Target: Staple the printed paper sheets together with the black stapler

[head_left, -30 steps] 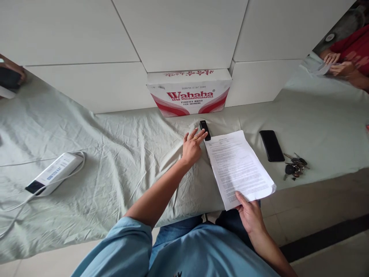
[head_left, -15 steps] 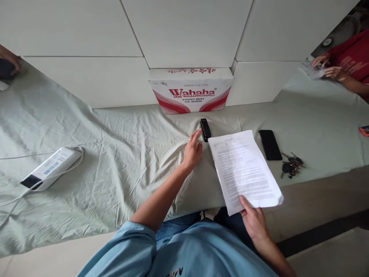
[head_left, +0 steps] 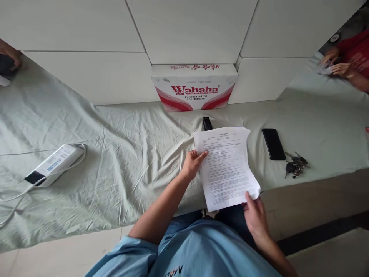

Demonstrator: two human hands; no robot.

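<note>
A stack of printed paper sheets is held up over the front edge of the cloth-covered table. My left hand grips its left edge, thumb on top and fingers underneath. At the lower right corner, my right hand pinches the sheets, which curl there. Just beyond the top edge of the paper lies a black stapler, its near end hidden by the sheets. To the right of the paper is a black smartphone, with a bunch of keys beside it.
A white and red Wahaha water carton stands against the white panels at the back. At left, a white power strip trails cables over the wrinkled green cloth. Other people's hands show at the far left and upper right.
My left hand has left the stapler's side and taken hold of the paper's left edge. The sheets have moved left and turned more upright; my right hand has shifted to their lower right corner.
</note>
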